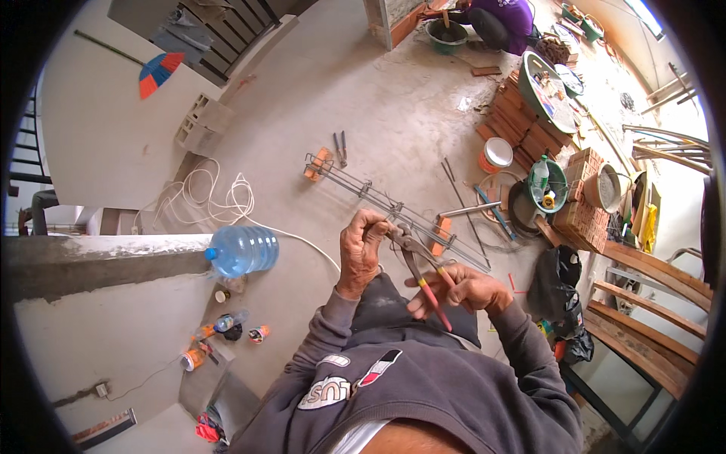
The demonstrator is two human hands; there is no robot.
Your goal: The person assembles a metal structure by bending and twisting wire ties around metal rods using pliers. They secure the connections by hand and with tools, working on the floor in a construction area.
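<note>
My right hand (pixel 463 290) grips the red and yellow handles of a pair of pincers (pixel 418 262). The pincer jaws point up toward my left hand (pixel 361 250), which is closed on a small piece of wire right at the jaws. Both hands are held over my lap, above my dark trouser knee. Beyond them on the concrete floor lies a long steel rebar cage (pixel 378 201) propped on two orange bricks. A second pair of pincers (pixel 341 147) lies on the floor past the cage's far end.
A large blue water bottle (pixel 243 250) lies on a ledge at my left, near a coiled white cable (pixel 212 198). Brick stacks (pixel 522 125), buckets and basins crowd the right. Wooden benches (pixel 643 303) stand at right. Another person (pixel 495 21) crouches far off.
</note>
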